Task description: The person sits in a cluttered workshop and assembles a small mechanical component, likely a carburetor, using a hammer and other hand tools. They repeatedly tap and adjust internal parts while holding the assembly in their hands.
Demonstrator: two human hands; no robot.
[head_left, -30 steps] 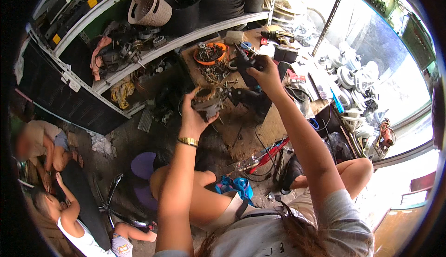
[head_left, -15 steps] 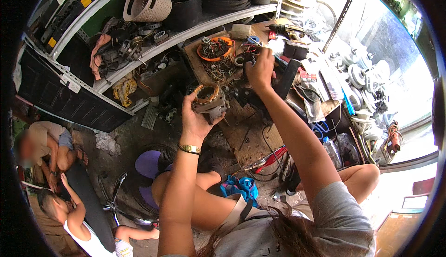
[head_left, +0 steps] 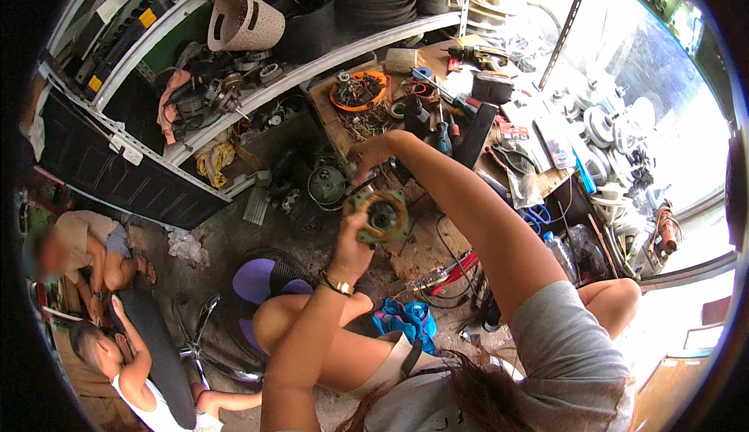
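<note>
My left hand [head_left: 353,246], with a gold bracelet on its wrist, grips a round motor stator [head_left: 380,216] with copper windings and a greenish frame from below. My right hand [head_left: 376,153] is just above it, fingers curled at the stator's upper left edge and touching it. Whether the right hand holds a small tool is hidden. Both hands are over a cluttered wooden work board [head_left: 421,237] on the floor, above my bent knee [head_left: 269,323].
An orange bowl of small parts [head_left: 358,91], screwdrivers [head_left: 449,131] and a black box [head_left: 490,88] lie behind the hands. Shelves [head_left: 257,96] hold motor parts and a perforated basket [head_left: 244,20]. Red-handled pliers [head_left: 456,268] and blue cloth [head_left: 406,319] lie near. Two people [head_left: 86,252] sit left.
My right hand has pulled back from the far tools on the board down to the stator. My left hand has kept hold of the stator and turned its open face toward me.
</note>
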